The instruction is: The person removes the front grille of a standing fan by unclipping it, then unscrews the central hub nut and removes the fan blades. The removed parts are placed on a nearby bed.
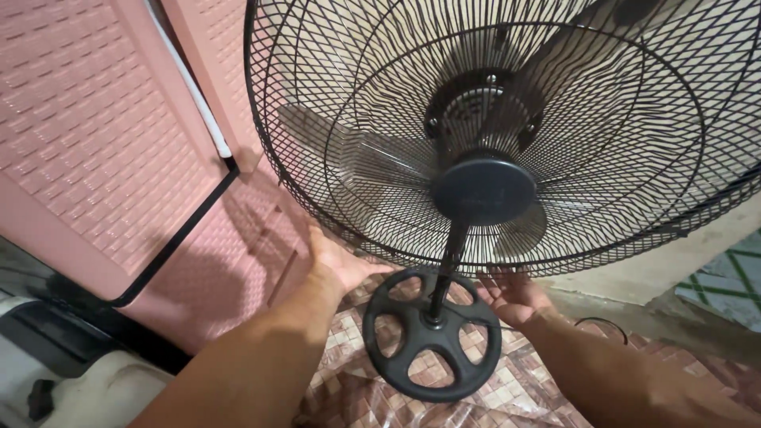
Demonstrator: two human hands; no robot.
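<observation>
We see a black standing fan [483, 190] on the tiled floor [539, 388] beside a pink cabinet [95, 143] — both hands under its wire cage, left hand [342, 261] and right hand [514, 297], each grip spread, pinching nothing.

Glossy black wire fan guard [333, 119], matt plastic base [432, 337], textured pink plastic cabinet [95, 127], patterned floor tiles [507, 396].

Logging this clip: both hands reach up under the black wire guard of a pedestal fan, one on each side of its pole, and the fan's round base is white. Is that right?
Not quite. The head view shows the round base is black, not white. The rest holds: the left hand and right hand reach up under the black wire guard, one on each side of the pole.
</observation>
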